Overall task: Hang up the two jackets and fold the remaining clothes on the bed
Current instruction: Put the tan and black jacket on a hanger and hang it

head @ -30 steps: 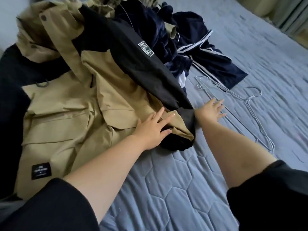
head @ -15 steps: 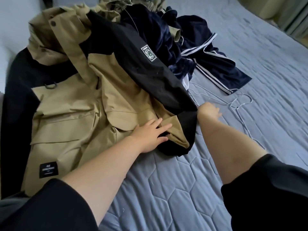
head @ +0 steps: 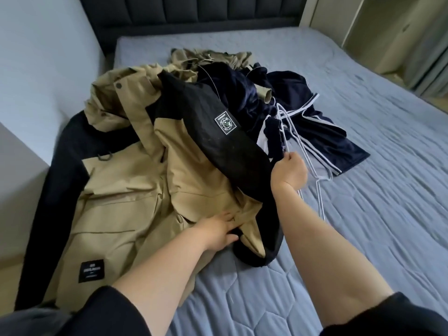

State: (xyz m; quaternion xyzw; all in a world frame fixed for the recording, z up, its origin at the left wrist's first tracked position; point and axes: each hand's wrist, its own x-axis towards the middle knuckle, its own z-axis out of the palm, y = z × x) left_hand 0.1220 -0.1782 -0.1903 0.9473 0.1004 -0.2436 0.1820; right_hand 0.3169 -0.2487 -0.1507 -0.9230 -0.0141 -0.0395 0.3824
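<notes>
My right hand (head: 289,172) grips wire hangers (head: 300,141), count unclear.
Left hand (head: 218,230) flat, open on one tan-black jacket (head: 126,190), left of frame; navy clothes (head: 315,122) upper right.

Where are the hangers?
In the head view, right of middle: the right hand holds the wire hangers up, beside the jacket's black sleeve.

soft daylight from right; wide-angle edge distortion.
</notes>
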